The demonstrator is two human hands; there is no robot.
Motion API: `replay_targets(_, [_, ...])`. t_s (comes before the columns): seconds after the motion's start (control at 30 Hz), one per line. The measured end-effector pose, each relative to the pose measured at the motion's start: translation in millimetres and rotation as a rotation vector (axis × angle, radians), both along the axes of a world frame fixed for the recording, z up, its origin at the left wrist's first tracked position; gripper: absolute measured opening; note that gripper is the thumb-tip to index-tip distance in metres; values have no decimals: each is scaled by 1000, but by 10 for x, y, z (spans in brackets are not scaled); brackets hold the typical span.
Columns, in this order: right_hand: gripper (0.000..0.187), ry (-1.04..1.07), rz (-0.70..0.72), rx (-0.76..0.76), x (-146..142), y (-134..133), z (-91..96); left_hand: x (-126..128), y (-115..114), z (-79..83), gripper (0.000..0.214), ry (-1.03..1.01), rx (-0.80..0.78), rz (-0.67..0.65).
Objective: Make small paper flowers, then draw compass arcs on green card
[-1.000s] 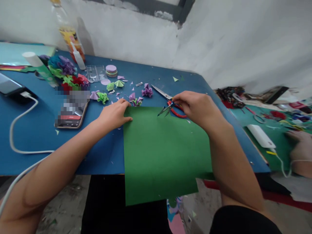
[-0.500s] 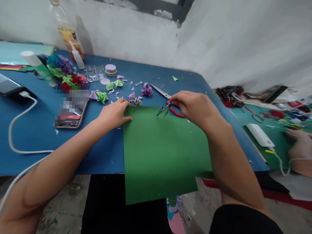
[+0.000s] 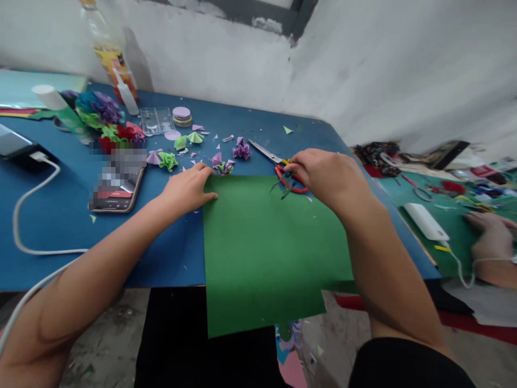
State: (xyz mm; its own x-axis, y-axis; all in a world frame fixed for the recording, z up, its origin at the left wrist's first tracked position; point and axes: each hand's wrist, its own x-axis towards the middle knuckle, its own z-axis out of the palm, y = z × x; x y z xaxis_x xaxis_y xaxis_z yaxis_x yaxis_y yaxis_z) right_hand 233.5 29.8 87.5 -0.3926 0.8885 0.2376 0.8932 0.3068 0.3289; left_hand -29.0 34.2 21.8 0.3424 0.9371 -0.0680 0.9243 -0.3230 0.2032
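A green sheet of paper [image 3: 266,248] lies before me, its near part hanging past the table edge. My left hand [image 3: 194,186] rests at its upper left corner, thumb apart from the fingers. Over the upper right part, my right hand [image 3: 319,175] pinches a small drawing compass [image 3: 285,187] by its top. The compass legs are spread and point down-left; whether they touch the sheet I cannot tell. Behind the compass lie scissors [image 3: 266,152] with red handles, blades pointing away to the left, partly hidden by my right hand.
Folded paper pieces [image 3: 242,149], paper circles [image 3: 182,116] and scraps lie on the blue table [image 3: 169,258]. A phone [image 3: 115,202], glue stick [image 3: 60,110] and bottle [image 3: 107,54] are at left. Rightward, another person's hand [image 3: 490,231] rests near a white power bank [image 3: 426,222].
My right hand has shifted slightly right with the compass, whose legs have turned and now sit closer to the scissors' handles. My left hand keeps its place on the paper.
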Motion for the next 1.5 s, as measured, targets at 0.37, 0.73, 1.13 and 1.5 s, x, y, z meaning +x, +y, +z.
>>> replay_targets(0.37, [24, 114, 7, -85, 123, 112, -24, -9, 4, -15, 48, 1, 11, -20])
replay_targets(0.73, [23, 203, 46, -90, 189, 170, -54, -8, 2, -19, 48, 3, 18, -11])
replay_targets(1.13, [25, 400, 123, -193, 132, 331, -59, -13, 5, -28, 48, 1, 10, -7])
replay_targets(1.5, [23, 569, 393, -431, 76, 151, -32, -12, 7, -18, 49, -10, 2, -11])
